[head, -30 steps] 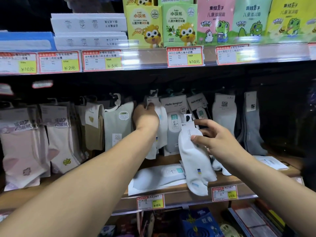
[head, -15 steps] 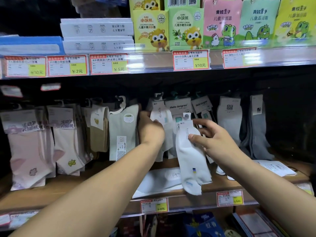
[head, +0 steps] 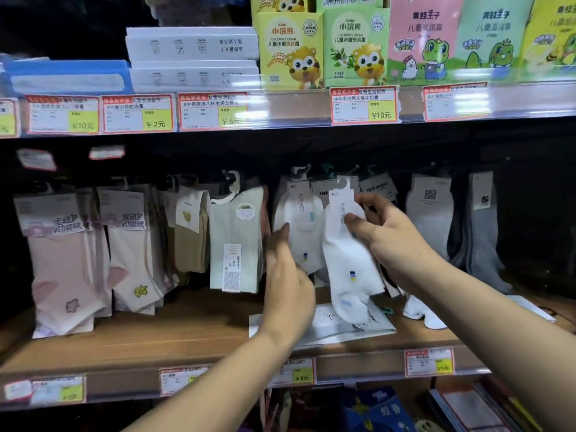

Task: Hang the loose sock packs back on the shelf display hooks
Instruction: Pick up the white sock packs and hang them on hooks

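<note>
- Right hand (head: 386, 232) pinches the white sock pack (head: 349, 260) at its paper header, thumb on the front, fingers behind. Pack is in the air in front of the row, not on a hook yet.
- Pack's long axis runs 12 to 6: hang tab (head: 343, 183) up top, toe end down low over the flat pack lying on the shelf board (head: 187, 332).
- Key relation: tab sits at 11 o'clock from my right hand; I judge the target hook (head: 300, 170) lies at 10 to 11 o'clock from the tab, just beside it.
- Hook tip itself is too dark to read clearly.
- Left hand (head: 286, 275) is open, holding nothing, fingertips touching the hung white pack (head: 300, 219) at its 7 o'clock edge.
- Right hand is nearer the hook, so I'd drive the tab in with it.
</note>
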Available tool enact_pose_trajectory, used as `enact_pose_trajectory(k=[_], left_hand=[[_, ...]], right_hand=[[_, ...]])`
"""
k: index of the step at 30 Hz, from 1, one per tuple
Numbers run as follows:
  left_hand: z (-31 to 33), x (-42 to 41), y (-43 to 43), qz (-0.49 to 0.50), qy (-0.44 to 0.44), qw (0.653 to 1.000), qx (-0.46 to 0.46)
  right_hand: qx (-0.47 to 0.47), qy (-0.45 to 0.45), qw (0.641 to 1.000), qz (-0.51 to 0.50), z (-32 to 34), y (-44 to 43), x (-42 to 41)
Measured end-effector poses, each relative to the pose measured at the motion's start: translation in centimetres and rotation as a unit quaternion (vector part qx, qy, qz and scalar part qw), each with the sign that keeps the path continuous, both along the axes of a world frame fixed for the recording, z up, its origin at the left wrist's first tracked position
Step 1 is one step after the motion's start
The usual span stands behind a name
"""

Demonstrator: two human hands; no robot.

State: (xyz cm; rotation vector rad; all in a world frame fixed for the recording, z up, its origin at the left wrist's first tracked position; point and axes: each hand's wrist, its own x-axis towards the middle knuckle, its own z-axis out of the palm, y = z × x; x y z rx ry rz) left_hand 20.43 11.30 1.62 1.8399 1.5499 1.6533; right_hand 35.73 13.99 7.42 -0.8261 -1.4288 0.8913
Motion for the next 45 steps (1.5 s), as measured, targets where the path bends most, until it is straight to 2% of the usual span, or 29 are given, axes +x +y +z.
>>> enact_pose_trajectory(k=[8,13,19,23,29,33,42,45], left_hand=[[-3.7,-1.8,-2.3,-0.039,0.095,0.993,0.065],[-4.4,-3.2,-1.9,-0.045,0.128,0.989,0.06],[-5.9,-3.7,-1.6,-0.071,0.231,0.969,0.049],[-6.2,-3.7,-1.2,-0.049,0.2,0.978,0.04],[-6.5,-3.8,-1.0,-0.047,0.211,0.975,0.047],[-6.1,-3.8,-1.2,-0.036,0.192,0.98,0.04],[-6.0,-4.0,-1.3,-0.022,0.143,0.989,0.015],[-5.8,-4.1,-1.4,-0.029,0.125,0.992,0.017]], right_hand=[[0.005,-0.022,1.0,0.002,0.1,1.5,-1.2],[0.032,-0.029,0.999,-0.032,0.4,2.3,-2.0],[0.052,-0.051,0.996,-0.056,0.8,3.6,-3.4],[0.06,-0.061,0.995,-0.057,1.0,3.8,-3.8],[0.07,-0.018,0.996,-0.043,1.4,3.4,-4.6],[0.065,-0.054,0.994,-0.062,0.7,3.8,-5.0],[0.032,-0.073,0.99,-0.116,-0.1,2.8,-5.2],[0.058,-0.116,0.975,-0.179,-0.2,2.0,-4.6]])
